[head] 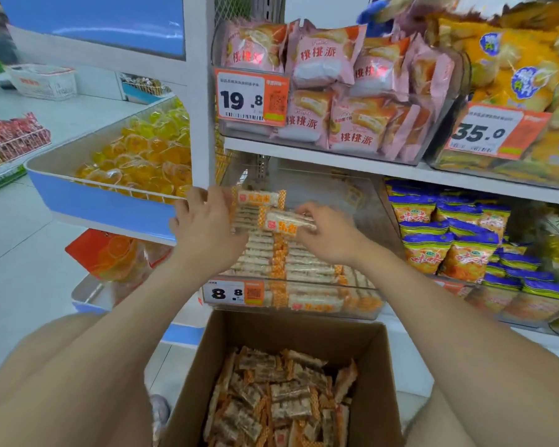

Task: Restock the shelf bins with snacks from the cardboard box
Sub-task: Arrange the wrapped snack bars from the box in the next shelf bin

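Fingers (218,192) of the left hand (204,224), head view, are curling round a small stack of wrapped snack bars (255,199) and holding it just above the clear shelf bin (376,221). Blur is hiding how many bars the stack contains, probably several. Fingers (304,210) of the right hand (329,235) are pinching a single bar (289,221), tilting it beside the left hand's stack. Both hands are hovering over the rear part of the bin, whose front part is carrying neat rows of the same bars behind the 8.8 price tag (233,293). Below the bin, the cardboard box (304,330) is standing open between the person's legs, holding a loose heap of bars (281,398). Step in hand, by judgement: placing a carried handful into the bin. The restocking appears to be partway along, since the box is holding plenty and the bin's back is showing room. Next move is calling for lowering the bars flat, aligning them with the existing rows, releasing, then reaching down into the box for another handful.
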A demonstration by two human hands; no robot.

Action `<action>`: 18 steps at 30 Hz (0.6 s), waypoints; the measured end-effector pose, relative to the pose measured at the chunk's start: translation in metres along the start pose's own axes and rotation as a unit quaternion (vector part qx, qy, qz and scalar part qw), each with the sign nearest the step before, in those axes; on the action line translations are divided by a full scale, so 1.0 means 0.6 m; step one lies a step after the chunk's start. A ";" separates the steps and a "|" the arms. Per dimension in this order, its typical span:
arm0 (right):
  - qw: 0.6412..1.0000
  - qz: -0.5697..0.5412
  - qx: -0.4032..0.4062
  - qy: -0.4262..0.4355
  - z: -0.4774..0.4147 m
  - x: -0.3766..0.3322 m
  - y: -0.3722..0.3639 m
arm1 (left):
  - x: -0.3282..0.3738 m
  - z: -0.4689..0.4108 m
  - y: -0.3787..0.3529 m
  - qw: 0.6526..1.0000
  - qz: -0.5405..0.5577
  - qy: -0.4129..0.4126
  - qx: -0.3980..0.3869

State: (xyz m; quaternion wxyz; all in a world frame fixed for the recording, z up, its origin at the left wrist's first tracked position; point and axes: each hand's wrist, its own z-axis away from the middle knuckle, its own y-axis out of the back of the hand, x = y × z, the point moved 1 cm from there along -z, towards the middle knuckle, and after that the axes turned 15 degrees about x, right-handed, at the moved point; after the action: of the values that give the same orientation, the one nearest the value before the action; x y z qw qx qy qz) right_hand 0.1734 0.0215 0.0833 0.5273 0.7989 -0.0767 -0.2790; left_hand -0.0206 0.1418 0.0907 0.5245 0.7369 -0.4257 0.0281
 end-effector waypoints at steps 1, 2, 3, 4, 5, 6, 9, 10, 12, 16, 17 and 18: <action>1.000 0.019 0.008 0.004 -0.017 0.003 -0.014 | -0.002 -0.009 -0.005 0.999 -0.036 -0.010 -0.001; 0.999 0.032 0.014 0.006 -0.035 0.003 -0.027 | -0.006 -0.018 -0.011 0.998 -0.055 -0.023 -0.004; 0.999 0.037 0.020 0.012 -0.052 0.002 -0.042 | -0.010 -0.026 -0.017 0.998 -0.059 -0.032 -0.013; 0.999 0.038 0.026 0.019 -0.069 0.001 -0.055 | -0.014 -0.031 -0.024 0.997 -0.056 -0.038 -0.023; 0.998 0.040 0.034 0.025 -0.085 0.001 -0.068 | -0.017 -0.032 -0.031 0.997 -0.051 -0.045 -0.033; 0.998 0.045 0.043 0.030 -0.100 0.003 -0.082 | -0.019 -0.029 -0.038 0.997 -0.051 -0.054 -0.035; 0.996 0.059 0.039 0.058 -0.137 0.001 -0.118 | -0.019 -0.010 -0.055 0.986 -0.137 -0.096 0.000; 0.996 0.052 0.037 0.063 -0.146 0.000 -0.130 | -0.018 -0.003 -0.060 0.979 -0.172 -0.110 0.015; 0.997 0.026 0.041 0.055 -0.158 -0.005 -0.148 | -0.017 0.004 -0.066 0.965 -0.223 -0.131 0.038; 0.995 0.022 0.094 0.028 -0.162 -0.013 -0.168 | -0.010 0.013 -0.074 0.960 -0.238 -0.146 0.031; 0.994 0.026 0.108 0.016 -0.159 -0.019 -0.170 | -0.007 0.016 -0.075 0.961 -0.236 -0.144 0.024; 0.994 0.022 0.111 0.006 -0.155 -0.026 -0.173 | -0.005 0.018 -0.076 0.962 -0.233 -0.142 0.021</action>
State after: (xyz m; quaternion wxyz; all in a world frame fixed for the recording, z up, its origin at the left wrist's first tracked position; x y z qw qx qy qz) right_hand 0.1916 0.1470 0.0241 0.4414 0.8524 -0.1218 -0.2526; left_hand 0.0030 0.1390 0.0505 0.4350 0.8229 -0.3119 -0.1908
